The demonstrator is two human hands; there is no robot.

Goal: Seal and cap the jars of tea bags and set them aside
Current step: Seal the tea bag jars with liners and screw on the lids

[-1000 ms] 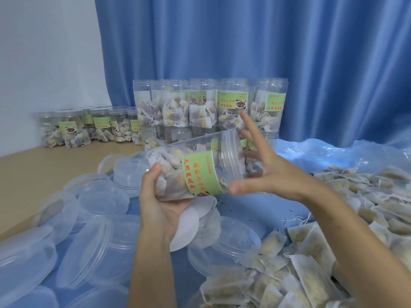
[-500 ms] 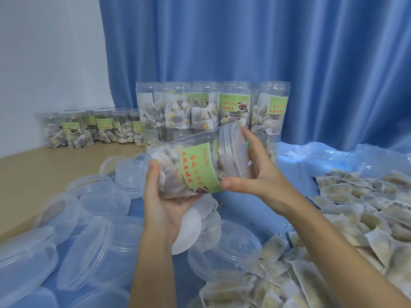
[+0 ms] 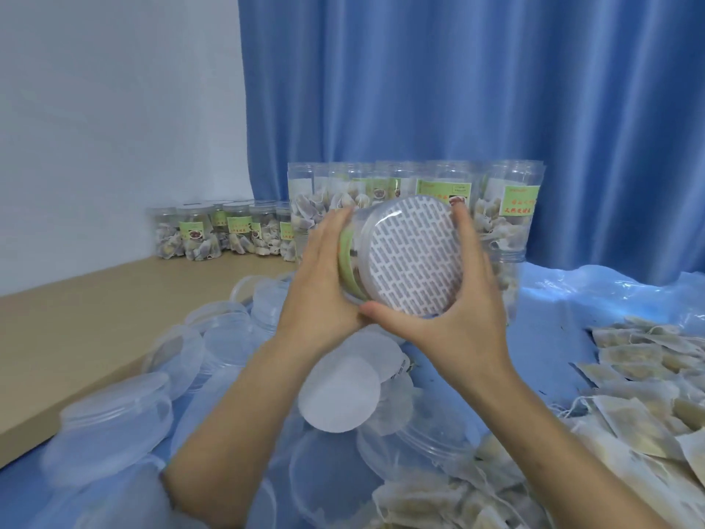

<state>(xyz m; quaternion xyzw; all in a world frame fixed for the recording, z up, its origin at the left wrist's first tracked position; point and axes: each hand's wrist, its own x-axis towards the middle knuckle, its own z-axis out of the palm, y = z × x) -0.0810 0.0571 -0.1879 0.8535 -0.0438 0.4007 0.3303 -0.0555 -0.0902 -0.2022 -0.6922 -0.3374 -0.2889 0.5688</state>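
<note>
We see a jar (image 3: 366, 257) held up in the air with its mouth end turned toward the camera, tipped on its side. Both hands clamp it. The left hand (image 3: 324, 276) wraps the jar's body on its left, palm against the wall, fingers curled over the top edge. The right hand (image 3: 454, 299) cups the mouth end from the right, thumb under the rim, fingers spread up along the far side. Thumb tip touches the left hand's heel below the jar.

Over the jar mouth sits a round cap or seal (image 3: 412, 257), white with a grey dash pattern; we cannot tell if it is a liner alone or a liner under a clear lid. A green label (image 3: 345, 261) edge shows on the jar wall, next to the left palm.

Behind the jar stands a row of filled jars (image 3: 503, 211), stacked two high, in front of a blue curtain (image 3: 457, 89). Further left of the jar, by the white wall (image 3: 114, 108), a lower group of small jars (image 3: 221, 234). Below the jar lie white round liners (image 3: 339, 391) on blue plastic sheet (image 3: 572, 299). Left and below the jar, a heap of clear lids (image 3: 114, 406). Right and below, loose tea bags (image 3: 641, 395) piled on the sheet. The wooden tabletop (image 3: 76, 318) shows left of the lids.
</note>
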